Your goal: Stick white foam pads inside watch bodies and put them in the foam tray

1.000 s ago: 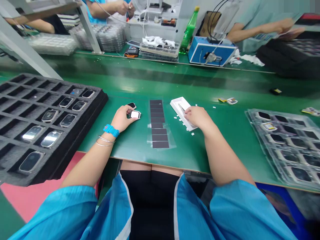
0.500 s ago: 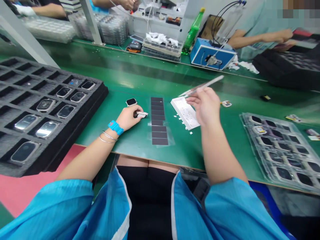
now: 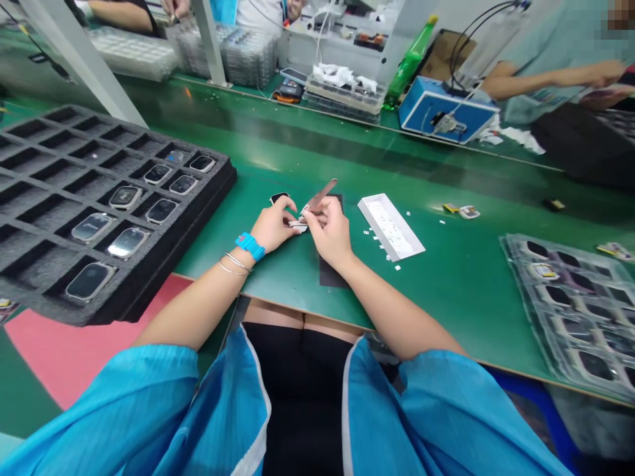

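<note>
In the head view, the left hand (image 3: 272,226) was pinched on a small pale watch piece (image 3: 298,227), which lay at its fingertips, toward the right hand (image 3: 330,231). The right hand was clamped on tweezers (image 3: 323,192), just beside the piece; their long axis slanted from upper right down to lower left, toward it. Whether the tips touched it could not be told. The left hand was nearer another watch (image 3: 279,197) on the table (image 3: 282,274), the right nearer the white tray (image 3: 411,253).
</note>
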The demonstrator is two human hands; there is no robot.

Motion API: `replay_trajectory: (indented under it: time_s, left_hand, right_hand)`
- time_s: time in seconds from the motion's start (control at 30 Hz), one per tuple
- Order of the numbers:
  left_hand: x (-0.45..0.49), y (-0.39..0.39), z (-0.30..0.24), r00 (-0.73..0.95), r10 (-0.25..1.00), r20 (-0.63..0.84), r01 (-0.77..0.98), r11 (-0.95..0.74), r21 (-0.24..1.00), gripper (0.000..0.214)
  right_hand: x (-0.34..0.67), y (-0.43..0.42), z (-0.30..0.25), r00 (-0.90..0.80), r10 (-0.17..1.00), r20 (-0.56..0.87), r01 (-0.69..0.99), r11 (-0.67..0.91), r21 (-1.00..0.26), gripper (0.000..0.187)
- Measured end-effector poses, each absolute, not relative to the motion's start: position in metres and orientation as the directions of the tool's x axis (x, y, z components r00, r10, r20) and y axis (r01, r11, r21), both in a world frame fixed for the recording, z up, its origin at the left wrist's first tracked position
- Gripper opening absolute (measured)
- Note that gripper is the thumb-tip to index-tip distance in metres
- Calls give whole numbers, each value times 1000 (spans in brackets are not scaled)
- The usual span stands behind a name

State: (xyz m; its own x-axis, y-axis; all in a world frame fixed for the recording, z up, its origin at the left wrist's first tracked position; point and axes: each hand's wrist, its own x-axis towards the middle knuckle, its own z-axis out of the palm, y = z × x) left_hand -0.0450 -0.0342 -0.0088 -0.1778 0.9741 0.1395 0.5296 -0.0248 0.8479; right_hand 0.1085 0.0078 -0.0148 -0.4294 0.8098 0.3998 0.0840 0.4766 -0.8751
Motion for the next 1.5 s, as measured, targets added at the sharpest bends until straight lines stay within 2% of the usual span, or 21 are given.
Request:
replay_trajectory:
  time_s: [0.3,0.5,0.6,0.67,0.7,0.73,0.83,0.93,1.03,1.2,1.4,1.5]
  left_hand:
    - [-46,-34,-12,-164,976,146,537,-36,843,44]
    - [-45,-36,-10,-166,973,159,564,-39,825,42]
    - [-48,-36,-9,-121,989,83,506,-10,862,44]
    - [-53,-34,-9,-64,997,30,501,7,865,28]
    - [-57,-32,-9,-77,996,34,537,12,843,21]
    - [-61,-29,-9,-130,989,67,597,24,802,24]
    - [-75,-13,-12,-393,881,263,771,160,617,29]
    - [-86,5,-15,-477,835,274,798,280,534,30]
    - [-87,10,-16,-383,899,214,789,198,581,24]
    - [-67,-6,-17,-203,954,222,742,2,671,15]
    - [-50,-9,-16,-158,957,241,814,-12,581,17]
    - [-49,-7,-14,-168,959,230,816,4,578,16]
  right_hand:
    - [107,6,-14,-439,793,423,102,512,-853,29]
    - [106,1,-11,-500,776,385,221,545,-809,25]
    - [109,4,-10,-432,793,429,165,537,-827,27]
    - [113,9,-10,-329,830,451,115,509,-853,29]
    - [116,13,-9,-280,847,452,92,492,-866,29]
    - [119,16,-10,-246,860,448,65,475,-877,29]
    - [125,26,-13,-194,871,451,-23,456,-890,31]
    - [127,32,-18,-180,859,479,-71,475,-877,31]
    - [125,34,-22,-186,857,481,-86,474,-876,30]
    - [114,35,-23,-161,852,498,-125,483,-867,29]
    - [99,32,-30,-289,790,540,-90,539,-837,27]
    - [98,30,-33,-313,766,561,-45,578,-815,26]
